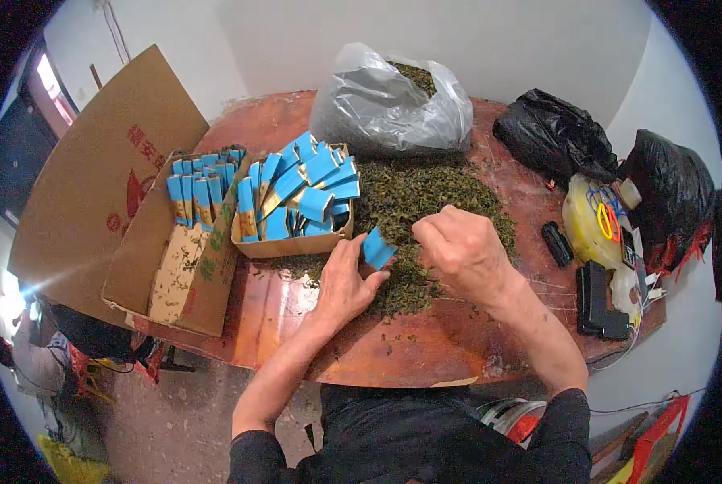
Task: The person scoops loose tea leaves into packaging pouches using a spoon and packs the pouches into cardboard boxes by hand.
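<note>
The reddish table's (409, 367) front edge is nearest, in front of the leaf pile (466, 189). At the pile's near left edge, the left hand (345, 286) grasps a small blue packet (378, 248) between forefinger and thumb, its top tilted towards the right hand (464, 250). That one is over the pile's right part, fingers curled closed; their tips are turned away, so I cannot tell whether they pinch any leaves.

Right of the pile, a black box (593, 302) lies near the table edge, with a yellow tub (574, 226) beyond it bearing scissors (608, 222). Left of the pile, just beside it, a small box (296, 246) is heaped with blue packets; farther left, an open carton (220, 278) has more standing in rows at its far end. Behind the pile sits a clear plastic bag (369, 117) with leaves inside, and right of that a black bag (554, 133).
</note>
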The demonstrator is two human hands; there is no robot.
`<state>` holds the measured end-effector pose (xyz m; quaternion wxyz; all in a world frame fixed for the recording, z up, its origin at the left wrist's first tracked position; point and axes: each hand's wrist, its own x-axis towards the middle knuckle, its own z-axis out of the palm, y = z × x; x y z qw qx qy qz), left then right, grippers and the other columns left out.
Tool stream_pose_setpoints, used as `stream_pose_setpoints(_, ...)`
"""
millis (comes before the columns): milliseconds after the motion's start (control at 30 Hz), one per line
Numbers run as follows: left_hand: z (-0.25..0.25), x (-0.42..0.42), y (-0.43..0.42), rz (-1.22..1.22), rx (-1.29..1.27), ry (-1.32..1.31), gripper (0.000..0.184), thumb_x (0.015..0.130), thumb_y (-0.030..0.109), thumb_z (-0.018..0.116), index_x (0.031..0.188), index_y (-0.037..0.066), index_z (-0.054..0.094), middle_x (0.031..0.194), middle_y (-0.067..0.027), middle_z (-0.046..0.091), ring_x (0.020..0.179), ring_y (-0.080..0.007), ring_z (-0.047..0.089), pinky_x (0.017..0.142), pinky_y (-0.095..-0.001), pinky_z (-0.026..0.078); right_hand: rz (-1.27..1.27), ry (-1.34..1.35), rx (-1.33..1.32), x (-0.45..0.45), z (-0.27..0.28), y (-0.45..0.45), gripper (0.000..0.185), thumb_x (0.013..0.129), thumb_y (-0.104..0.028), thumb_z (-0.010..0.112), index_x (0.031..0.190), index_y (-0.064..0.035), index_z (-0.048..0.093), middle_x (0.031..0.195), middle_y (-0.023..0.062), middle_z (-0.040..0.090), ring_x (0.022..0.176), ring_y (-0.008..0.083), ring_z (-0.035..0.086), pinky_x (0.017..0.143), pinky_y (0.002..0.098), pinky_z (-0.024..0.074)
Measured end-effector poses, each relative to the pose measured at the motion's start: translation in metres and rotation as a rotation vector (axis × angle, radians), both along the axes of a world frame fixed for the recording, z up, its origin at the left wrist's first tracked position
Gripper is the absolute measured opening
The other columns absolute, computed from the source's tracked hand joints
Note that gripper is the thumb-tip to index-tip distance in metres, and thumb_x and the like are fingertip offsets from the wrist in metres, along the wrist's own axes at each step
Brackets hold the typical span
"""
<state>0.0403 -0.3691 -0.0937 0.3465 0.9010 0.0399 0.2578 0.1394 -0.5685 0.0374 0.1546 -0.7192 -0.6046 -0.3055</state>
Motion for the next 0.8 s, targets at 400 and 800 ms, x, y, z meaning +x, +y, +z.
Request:
stream_pose_setpoints(400,-0.003,0.0,0.0,0.016,0.026,0.003,0.078,0.074,0.02,0.093,0.14,-0.002,0.057,0.111,-0.0205,0.064,0.105,-0.0413,0.065,0.09,-0.0484,0.054,-0.027,-0.076,0.005,-0.002,0.001,-0.005,0.03,0.068,-0.006,0.076,0.096,-0.0009,0.065,0.092,0.0108,0.069,0.077,0.0262,0.066,0.067,0.038,0.0557)
stream_pose_setpoints(800,-0.003,-0.001,0.0,0.022,0.005,-0.006,0.076,0.074,0.02,0.093,0.139,0.0,0.059,0.107,-0.0188,0.063,0.097,-0.0393,0.065,0.085,-0.0471,0.054,-0.042,-0.155,0.105,-0.002,0.005,-0.009,0.019,0.077,-0.009,0.07,0.093,-0.0023,0.066,0.086,0.008,0.064,0.076,0.0229,0.063,0.066,0.0357,0.0539)
